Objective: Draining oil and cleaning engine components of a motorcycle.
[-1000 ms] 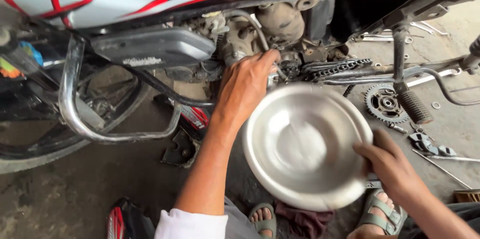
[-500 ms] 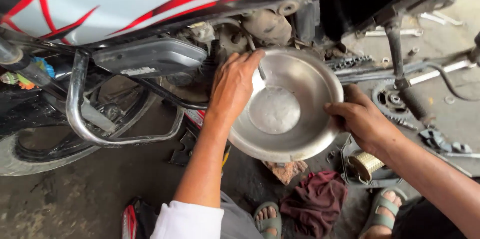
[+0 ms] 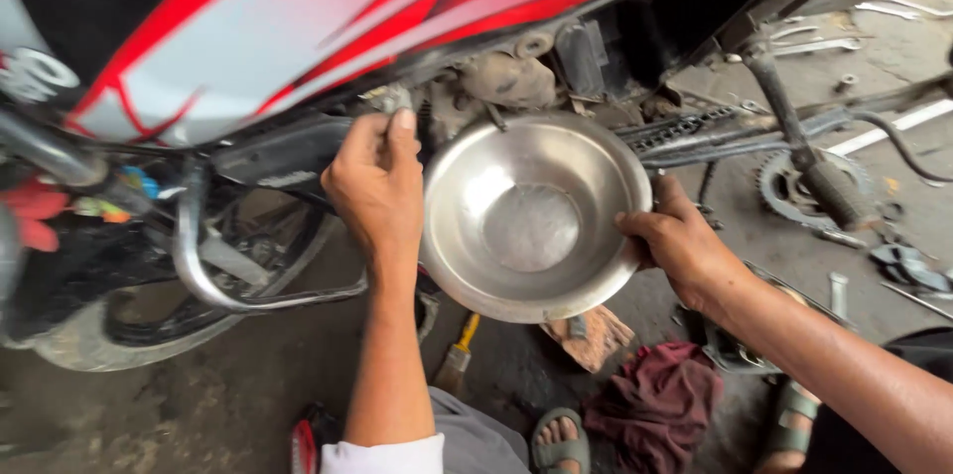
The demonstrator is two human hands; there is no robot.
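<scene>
Fingers of the right hand (image 3: 685,241) clamp the steel bowl (image 3: 534,216) rim; left hand (image 3: 377,186) pinches an engine fitting (image 3: 395,97).

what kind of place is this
Most likely a motorcycle repair workshop: a motorcycle with its engine area exposed, a loose sprocket and small parts on the stained concrete floor, and a steel bowl held under the engine.

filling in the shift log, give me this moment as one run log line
left hand: fingers on small part under motorcycle tank | right hand: holds steel bowl by rim, beside engine | floor: maroon rag, sprocket
</scene>
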